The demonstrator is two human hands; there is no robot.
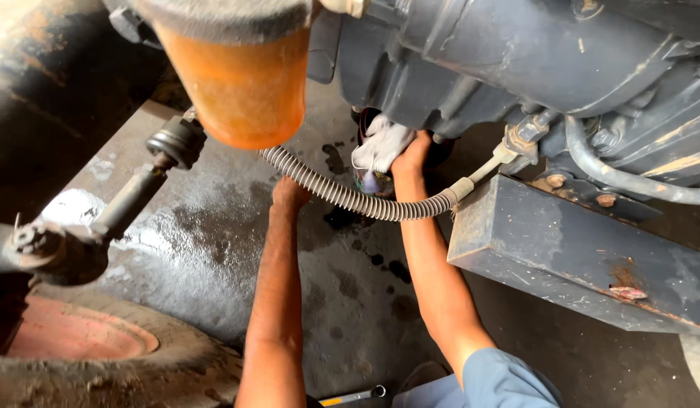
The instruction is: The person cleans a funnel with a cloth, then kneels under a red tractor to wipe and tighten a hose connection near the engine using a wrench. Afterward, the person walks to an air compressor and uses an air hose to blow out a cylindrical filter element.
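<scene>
Pressing a white rag (380, 145) up against the grey engine underside (471, 83) with the right hand (413, 153) closed on it; left hand (288, 193) reaching behind the corrugated hose (342, 195), grip hidden, cannot tell

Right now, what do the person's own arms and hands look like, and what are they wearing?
Both hands are bare, with no gloves, rings or watch showing. The left hand and its forearm are uncovered the whole visible length. The right hand is also bare to the elbow, where a rolled-up blue-grey cloth sleeve begins.
</scene>
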